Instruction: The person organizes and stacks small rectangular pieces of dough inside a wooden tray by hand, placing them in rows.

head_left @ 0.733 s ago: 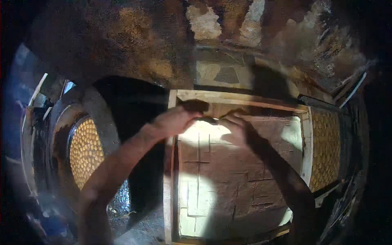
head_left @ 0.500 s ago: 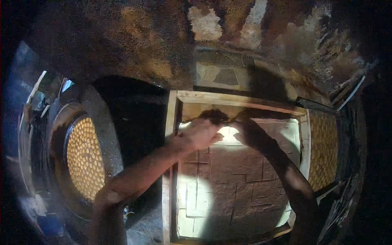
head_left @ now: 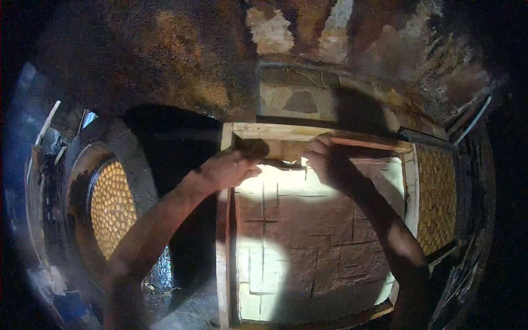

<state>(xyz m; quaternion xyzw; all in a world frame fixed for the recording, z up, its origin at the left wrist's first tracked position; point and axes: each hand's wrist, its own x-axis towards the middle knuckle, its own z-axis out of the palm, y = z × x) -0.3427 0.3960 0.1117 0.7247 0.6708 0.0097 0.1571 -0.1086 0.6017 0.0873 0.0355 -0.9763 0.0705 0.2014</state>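
Left hand (head_left: 224, 168) and right hand (head_left: 329, 163) are curling near the pale slab (head_left: 313, 253); shadow is leaving their fingers' grip impossible to tell; the left forearm (head_left: 159, 223) is covering some yellow pieces (head_left: 113, 198).

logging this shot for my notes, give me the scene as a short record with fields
center: pale slab scored with lines, inside a wooden frame
left hand: at the slab's far left corner, grip unclear
right hand: by the frame's far side, grip unclear
left side: round pot with yellow pieces
right side: more yellow pieces beside the frame
back: stained brown wall
light: bright patches, dark shadows
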